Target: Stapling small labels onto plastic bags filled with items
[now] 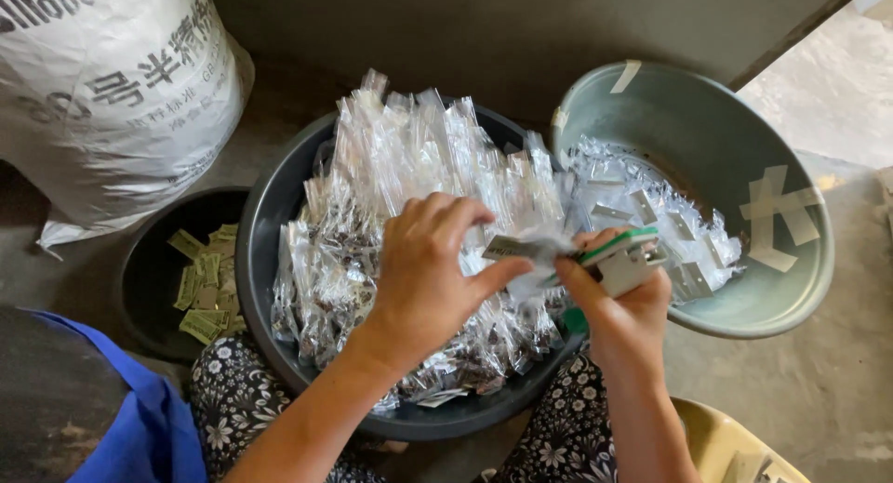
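Stapling cards onto small bags, with most of the pile left

The left hand (423, 278) pinches a bag (539, 260) with a card at its top, over the dark basin (265, 232); the right hand (619, 302) is clenched on a green stapler (625, 257) at the bag's edge. That basin is heaped with bags; the grey tub (791, 288) holds a thinner layer with cards on, and a black bowl (139, 278) keeps loose cards

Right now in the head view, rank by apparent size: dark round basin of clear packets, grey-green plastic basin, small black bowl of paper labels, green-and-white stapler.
1. Dark round basin and grey-green plastic basin: too close to rank.
2. Small black bowl, partly hidden.
3. Green-and-white stapler, in the right hand.
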